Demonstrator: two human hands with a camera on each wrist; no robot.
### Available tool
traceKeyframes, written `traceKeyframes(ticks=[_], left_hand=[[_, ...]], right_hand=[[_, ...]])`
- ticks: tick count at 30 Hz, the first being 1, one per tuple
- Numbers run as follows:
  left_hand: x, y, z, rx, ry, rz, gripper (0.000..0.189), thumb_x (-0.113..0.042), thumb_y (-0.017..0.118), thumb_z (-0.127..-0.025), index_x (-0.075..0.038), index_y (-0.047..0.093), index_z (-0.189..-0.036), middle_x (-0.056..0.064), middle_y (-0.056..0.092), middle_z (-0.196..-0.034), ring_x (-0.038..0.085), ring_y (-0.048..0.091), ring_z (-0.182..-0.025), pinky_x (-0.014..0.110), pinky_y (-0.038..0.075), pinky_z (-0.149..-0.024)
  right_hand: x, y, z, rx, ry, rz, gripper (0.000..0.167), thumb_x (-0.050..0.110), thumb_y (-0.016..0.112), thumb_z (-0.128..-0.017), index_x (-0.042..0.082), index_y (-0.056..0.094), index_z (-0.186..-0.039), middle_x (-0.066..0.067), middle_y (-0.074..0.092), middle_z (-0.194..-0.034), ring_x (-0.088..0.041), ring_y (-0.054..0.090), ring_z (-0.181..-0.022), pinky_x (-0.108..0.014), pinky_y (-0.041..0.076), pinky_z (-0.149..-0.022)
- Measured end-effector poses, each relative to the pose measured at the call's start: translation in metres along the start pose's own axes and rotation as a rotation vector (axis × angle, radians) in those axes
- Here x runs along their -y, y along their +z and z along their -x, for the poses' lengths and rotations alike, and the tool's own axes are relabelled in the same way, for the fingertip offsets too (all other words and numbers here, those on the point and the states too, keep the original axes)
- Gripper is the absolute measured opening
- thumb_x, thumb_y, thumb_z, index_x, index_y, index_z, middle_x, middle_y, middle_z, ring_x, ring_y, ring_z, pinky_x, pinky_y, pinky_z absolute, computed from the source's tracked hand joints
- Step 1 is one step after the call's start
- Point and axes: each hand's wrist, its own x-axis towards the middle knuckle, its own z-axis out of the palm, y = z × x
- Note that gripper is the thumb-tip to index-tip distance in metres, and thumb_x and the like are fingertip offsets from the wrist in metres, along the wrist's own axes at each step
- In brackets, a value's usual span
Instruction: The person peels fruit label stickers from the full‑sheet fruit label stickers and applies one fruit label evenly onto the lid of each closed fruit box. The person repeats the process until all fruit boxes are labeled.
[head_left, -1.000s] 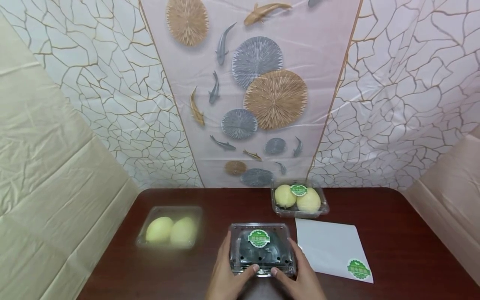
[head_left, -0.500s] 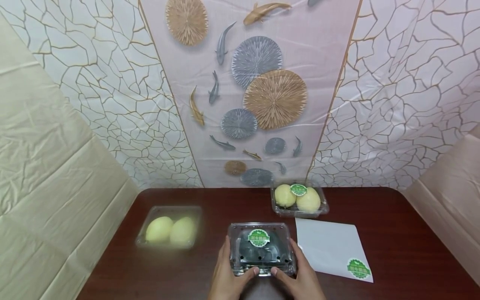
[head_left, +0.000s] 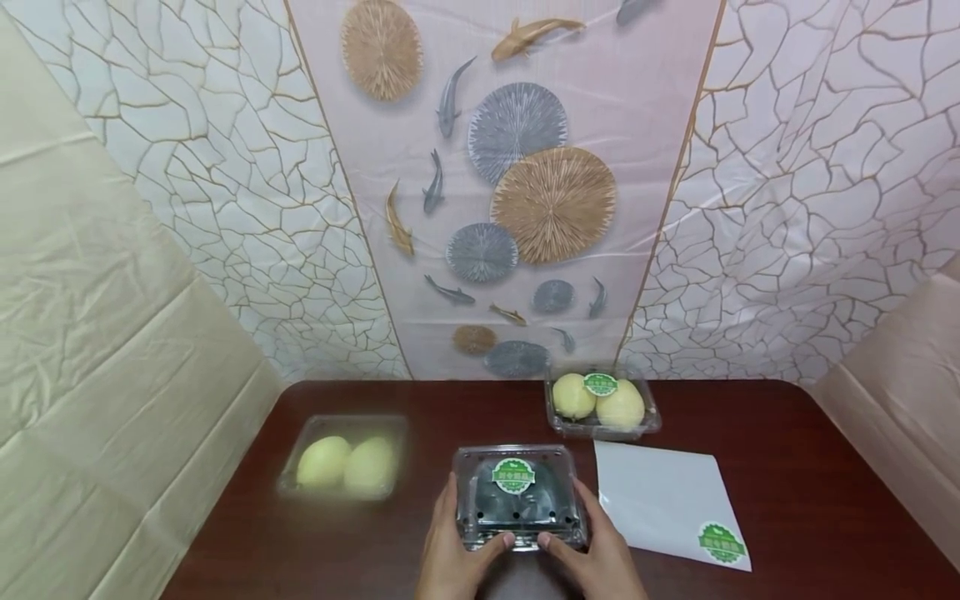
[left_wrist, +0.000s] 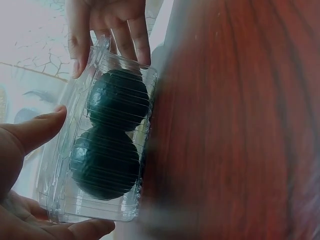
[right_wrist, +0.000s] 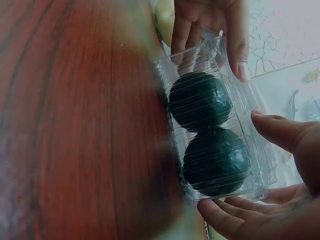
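Both hands grip a clear plastic clamshell box [head_left: 517, 517] at the near middle of the table. Inside it sit two round, dark green fruits [left_wrist: 107, 162] with a bumpy skin, side by side. A round green-and-white sticker [head_left: 513, 476] is on its lid. My left hand [head_left: 456, 550] holds the left side, its thumb on the front edge. On the opposite side my right hand [head_left: 602, 550] mirrors it, thumb also at the front edge. In the right wrist view the box [right_wrist: 207, 135] is closed, with fingers around its ends, close over the tabletop.
At the left stands a clear box [head_left: 343, 458] with two pale yellow fruits. Another such box [head_left: 603, 402], with a green sticker, stands at the back right. A white sheet [head_left: 663, 500] lies right of the hands, one green sticker [head_left: 721, 542] at its corner. Patterned cloth [head_left: 555, 333] hangs behind.
The held box and both hands have shifted slightly left against the white sheet. The head view has tilted a little. The grip looks the same, and the other things have stayed put.
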Motion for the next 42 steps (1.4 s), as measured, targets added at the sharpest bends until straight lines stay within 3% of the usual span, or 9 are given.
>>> traceKeyframes(ticks=[13,23,42], left_hand=[[-0.001,-0.006,-0.01,0.017,-0.061,-0.001,0.112,-0.025,0.097,-0.073,0.009,0.034,-0.159,0.034,0.042,-0.158,0.054,0.043,-0.143,0.067,0.036,-0.115],[0.001,-0.006,-0.02,0.03,-0.099,-0.01,0.117,-0.028,0.097,-0.074,0.007,0.027,-0.162,0.032,0.038,-0.161,0.053,0.04,-0.145,0.067,0.035,-0.117],[0.004,-0.006,-0.031,0.014,-0.091,-0.024,0.117,-0.028,0.097,-0.075,0.01,0.026,-0.161,0.034,0.036,-0.161,0.054,0.039,-0.146,0.066,0.034,-0.118]], right_hand=[[0.005,0.01,-0.012,0.0,-0.011,-0.046,0.094,0.028,0.091,-0.084,-0.004,0.04,-0.157,-0.029,0.052,-0.152,-0.045,0.051,-0.14,-0.063,0.042,-0.113],[0.005,0.011,-0.02,0.0,-0.075,-0.045,0.09,0.026,0.089,-0.087,-0.006,0.04,-0.156,-0.03,0.052,-0.151,-0.045,0.05,-0.141,-0.063,0.041,-0.114],[0.006,0.014,-0.035,-0.002,-0.086,-0.05,0.094,0.027,0.09,-0.085,-0.006,0.039,-0.157,-0.033,0.051,-0.151,-0.047,0.05,-0.14,-0.063,0.039,-0.115]])
